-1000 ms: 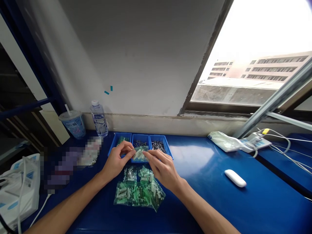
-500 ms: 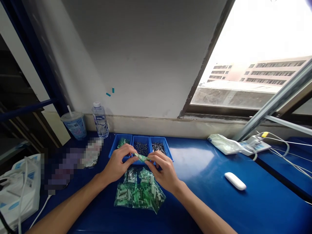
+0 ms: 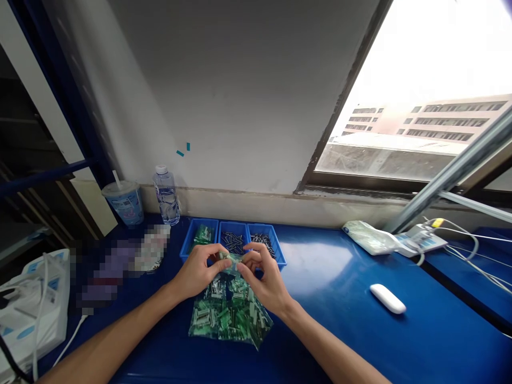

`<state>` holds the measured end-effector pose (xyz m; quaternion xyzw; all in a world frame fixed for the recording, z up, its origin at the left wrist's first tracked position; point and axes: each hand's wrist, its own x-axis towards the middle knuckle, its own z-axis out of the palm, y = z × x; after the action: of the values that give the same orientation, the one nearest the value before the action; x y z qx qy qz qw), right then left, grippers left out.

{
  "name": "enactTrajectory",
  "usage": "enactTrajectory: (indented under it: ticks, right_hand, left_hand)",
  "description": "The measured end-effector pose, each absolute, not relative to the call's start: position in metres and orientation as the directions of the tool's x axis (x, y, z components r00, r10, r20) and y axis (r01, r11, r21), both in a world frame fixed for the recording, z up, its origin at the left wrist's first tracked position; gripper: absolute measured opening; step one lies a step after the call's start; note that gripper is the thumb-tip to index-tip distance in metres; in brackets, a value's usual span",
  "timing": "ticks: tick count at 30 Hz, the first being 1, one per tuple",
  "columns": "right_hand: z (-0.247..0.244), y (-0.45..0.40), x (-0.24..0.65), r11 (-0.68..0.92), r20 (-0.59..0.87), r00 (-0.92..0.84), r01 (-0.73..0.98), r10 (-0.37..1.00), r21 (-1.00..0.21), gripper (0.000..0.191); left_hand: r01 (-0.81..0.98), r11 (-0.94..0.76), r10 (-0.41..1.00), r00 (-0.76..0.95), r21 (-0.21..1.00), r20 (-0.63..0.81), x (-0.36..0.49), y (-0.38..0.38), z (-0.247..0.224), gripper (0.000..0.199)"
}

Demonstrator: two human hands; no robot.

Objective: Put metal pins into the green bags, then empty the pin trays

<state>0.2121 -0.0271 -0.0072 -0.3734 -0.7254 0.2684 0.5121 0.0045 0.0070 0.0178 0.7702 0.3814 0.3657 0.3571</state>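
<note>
Between my two hands is a small clear green plastic bag (image 3: 231, 262), its far edge near the blue bins. My left hand (image 3: 202, 270) pinches its left side between thumb and fingers. My right hand (image 3: 262, 277) has thumb and fingertips on its right side, the other fingers curled. Just below lies a pile of green plastic bags (image 3: 230, 317) with small metal and pale parts inside. Behind the hands stand three joined blue bins: the left bin (image 3: 191, 240) holds green bags, the middle one dark screws (image 3: 232, 241), the right one silvery screws (image 3: 262, 242).
A water bottle (image 3: 166, 196) and a lidded cup (image 3: 125, 204) stand at the back left. A white oblong case (image 3: 388, 298) lies on the blue table (image 3: 320, 320) to the right. Further back are a plastic packet (image 3: 370, 238) and a power strip with cables (image 3: 424, 238).
The small bag has gone from a narrow, twisted shape to a flatter, more spread one. My right fingers have lifted and loosened somewhat. The view has shifted slightly.
</note>
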Motion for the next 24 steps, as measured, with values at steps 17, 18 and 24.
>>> enactTrajectory:
  ticks: [17,18,24]
  right_hand:
    - [-0.005,-0.021,0.223,0.819,0.839,-0.28,0.494,0.466,-0.29,0.02]
    - [-0.005,-0.021,0.223,0.812,0.837,-0.264,0.497,0.478,-0.307,0.02]
    - [0.001,-0.025,0.22,0.742,0.748,-0.195,0.426,0.634,-0.518,0.016]
  left_hand:
    - [0.333,-0.537,0.82,0.42,0.775,0.388,-0.003,0.01,0.009,0.031]
    - [0.339,-0.573,0.797,0.442,0.746,0.411,-0.004,0.01,0.009,0.029]
    - [0.302,-0.669,0.727,0.453,0.679,0.516,-0.001,0.015,0.011,0.024]
